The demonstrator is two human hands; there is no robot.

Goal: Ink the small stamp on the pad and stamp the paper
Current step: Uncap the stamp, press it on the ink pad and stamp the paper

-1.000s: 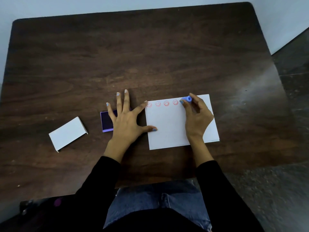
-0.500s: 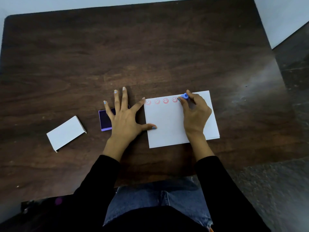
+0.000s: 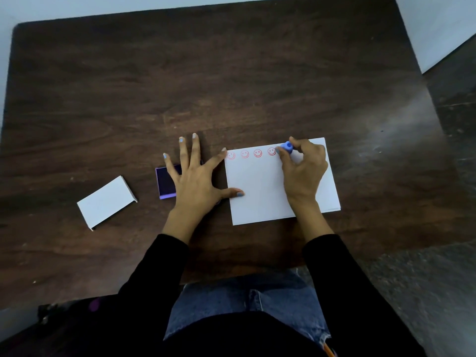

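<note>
A white paper [image 3: 260, 191] lies on the dark wooden table [image 3: 231, 81], with several red smiley prints [image 3: 251, 153] in a row along its top edge. My right hand [image 3: 302, 171] pinches a small blue stamp [image 3: 288, 146] and holds it down on the paper just right of the last print. My left hand [image 3: 195, 176] lies flat with fingers spread, thumb and forefinger on the paper's left edge. It covers most of the purple ink pad [image 3: 166, 181], whose left part shows.
A white box lid [image 3: 107, 202] lies on the table to the left of the ink pad. The table's front edge runs just before my lap. Grey floor shows on the right.
My right hand with the stamp has stayed at the same spot on the paper's top edge. The camera has shifted a little. My left hand has not moved.
</note>
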